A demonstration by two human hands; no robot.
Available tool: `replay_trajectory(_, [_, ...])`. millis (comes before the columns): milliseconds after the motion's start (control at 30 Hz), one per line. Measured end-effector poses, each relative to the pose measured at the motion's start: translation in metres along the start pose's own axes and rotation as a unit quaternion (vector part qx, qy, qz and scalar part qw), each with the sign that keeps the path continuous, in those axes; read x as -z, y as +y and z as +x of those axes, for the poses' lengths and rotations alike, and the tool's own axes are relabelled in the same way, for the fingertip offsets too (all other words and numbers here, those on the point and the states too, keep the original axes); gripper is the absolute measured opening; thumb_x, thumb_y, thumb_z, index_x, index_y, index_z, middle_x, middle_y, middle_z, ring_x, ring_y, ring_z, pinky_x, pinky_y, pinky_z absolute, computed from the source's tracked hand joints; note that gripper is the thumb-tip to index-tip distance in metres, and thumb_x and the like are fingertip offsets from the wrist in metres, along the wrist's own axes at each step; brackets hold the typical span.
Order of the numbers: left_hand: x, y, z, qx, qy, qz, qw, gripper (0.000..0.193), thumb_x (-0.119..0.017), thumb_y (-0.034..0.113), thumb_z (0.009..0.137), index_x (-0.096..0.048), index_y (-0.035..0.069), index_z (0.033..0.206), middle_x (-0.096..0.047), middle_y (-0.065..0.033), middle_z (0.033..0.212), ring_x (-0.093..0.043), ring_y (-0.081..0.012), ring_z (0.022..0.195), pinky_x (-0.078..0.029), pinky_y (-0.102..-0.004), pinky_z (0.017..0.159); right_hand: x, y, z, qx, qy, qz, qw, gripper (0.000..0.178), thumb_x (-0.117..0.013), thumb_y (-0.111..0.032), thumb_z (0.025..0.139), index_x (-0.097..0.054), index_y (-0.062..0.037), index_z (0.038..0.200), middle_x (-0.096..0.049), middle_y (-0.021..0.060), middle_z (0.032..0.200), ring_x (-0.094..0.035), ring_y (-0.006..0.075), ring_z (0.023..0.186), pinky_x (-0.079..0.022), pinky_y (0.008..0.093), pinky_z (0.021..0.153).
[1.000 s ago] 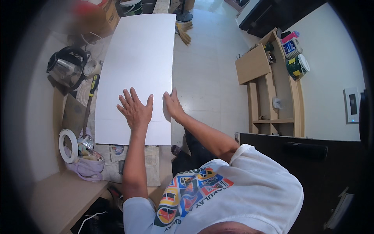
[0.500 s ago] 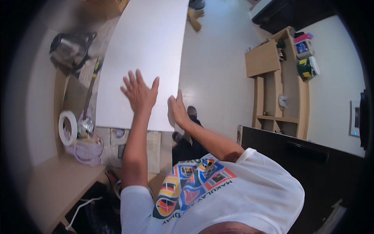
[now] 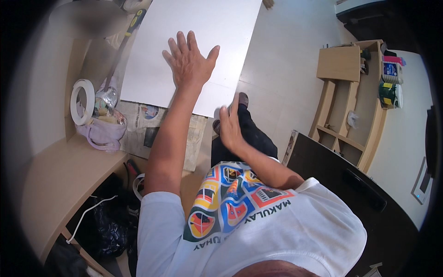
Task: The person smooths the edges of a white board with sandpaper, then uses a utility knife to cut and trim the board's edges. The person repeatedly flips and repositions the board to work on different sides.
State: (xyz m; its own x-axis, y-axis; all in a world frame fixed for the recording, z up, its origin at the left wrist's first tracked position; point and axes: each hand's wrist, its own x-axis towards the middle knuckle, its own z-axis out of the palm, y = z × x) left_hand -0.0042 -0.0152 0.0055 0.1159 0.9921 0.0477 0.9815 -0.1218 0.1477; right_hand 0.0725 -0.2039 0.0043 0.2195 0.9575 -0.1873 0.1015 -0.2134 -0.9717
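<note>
A white flat board [image 3: 184,14] stretches away from me over a newspaper-covered surface. My left hand [image 3: 190,64] lies flat on its top, fingers spread and nothing held. Beside the board's near right corner is my right hand [image 3: 232,128], its fingers stretched out and thumb apart. Whether the right fingers touch the edge, I cannot tell. Newspaper [image 3: 184,147] shows past the near edge. Along the board's left side lies a long tool with a yellow and black handle [image 3: 135,22].
At left, a white tape roll [image 3: 74,102] leans by a lilac cloth item [image 3: 105,135]. A wooden shelf unit [image 3: 369,143] stands at right with a dark green tub [image 3: 388,94]. A dark panel [image 3: 332,171] is nearer me, right of my legs.
The view has shifted, so the board sits higher and farther right in it. My right hand has slid toward me along the edge to the corner. My left hand stays flat on the board.
</note>
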Motion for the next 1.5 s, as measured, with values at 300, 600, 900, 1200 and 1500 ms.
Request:
replay_trajectory(300, [-0.006, -0.001, 0.005, -0.023, 0.043, -0.015, 0.999, 0.094, -0.045, 0.073, 0.094, -0.033, 0.006, 0.159, -0.028, -0.0228, 0.165, -0.016, -0.0449, 0.155, -0.012, -0.0657, 0.122, 0.040, -0.003, 0.121, -0.040, 0.047, -0.001, 0.998, 0.081, -0.036, -0.045, 0.108, -0.010, 0.0163, 0.155, -0.037, 0.0398, 0.152, -0.038, 0.0475, 0.144, -0.029, 0.0434, 0.120])
replay_trajectory(600, [-0.008, -0.003, 0.001, -0.025, 0.049, -0.017, 0.998, 0.093, -0.047, 0.073, 0.094, -0.033, 0.007, 0.159, -0.027, -0.0233, 0.165, -0.015, -0.0449, 0.155, -0.010, -0.0661, 0.123, 0.002, 0.033, 0.017, -0.047, 0.008, -0.009, 0.999, 0.079, -0.034, -0.042, 0.109, -0.002, 0.0106, 0.159, -0.016, 0.0342, 0.164, -0.020, 0.0412, 0.154, -0.017, 0.0411, 0.125])
replay_trajectory(900, [-0.014, -0.007, 0.004, -0.031, 0.083, -0.019, 0.996, 0.093, -0.047, 0.072, 0.094, -0.036, 0.004, 0.157, -0.031, -0.0244, 0.163, -0.020, -0.0464, 0.153, -0.014, -0.0670, 0.121, 0.005, -0.001, 0.028, -0.037, 0.024, -0.036, 0.998, 0.078, -0.035, -0.036, 0.109, -0.002, 0.0153, 0.156, -0.018, 0.0387, 0.161, -0.022, 0.0443, 0.152, -0.018, 0.0425, 0.124])
replay_trajectory(1200, [-0.012, -0.006, 0.005, -0.042, 0.069, -0.006, 0.997, 0.093, -0.046, 0.072, 0.095, -0.035, 0.005, 0.158, -0.030, -0.0256, 0.163, -0.019, -0.0469, 0.153, -0.013, -0.0676, 0.121, 0.043, -0.013, 0.137, 0.009, 0.051, -0.028, 0.998, 0.069, -0.041, -0.039, 0.108, -0.024, 0.0168, 0.144, -0.052, 0.0380, 0.135, -0.052, 0.0470, 0.128, -0.038, 0.0447, 0.112])
replay_trajectory(1500, [-0.020, -0.012, -0.001, -0.050, 0.082, -0.006, 0.995, 0.094, -0.047, 0.072, 0.095, -0.035, 0.003, 0.157, -0.030, -0.0272, 0.162, -0.018, -0.0494, 0.153, -0.013, -0.0684, 0.121, 0.004, -0.002, 0.007, 0.011, -0.020, -0.052, 0.998, 0.082, -0.037, -0.035, 0.109, 0.007, 0.0176, 0.154, -0.008, 0.0392, 0.163, -0.008, 0.0467, 0.155, -0.009, 0.0453, 0.126])
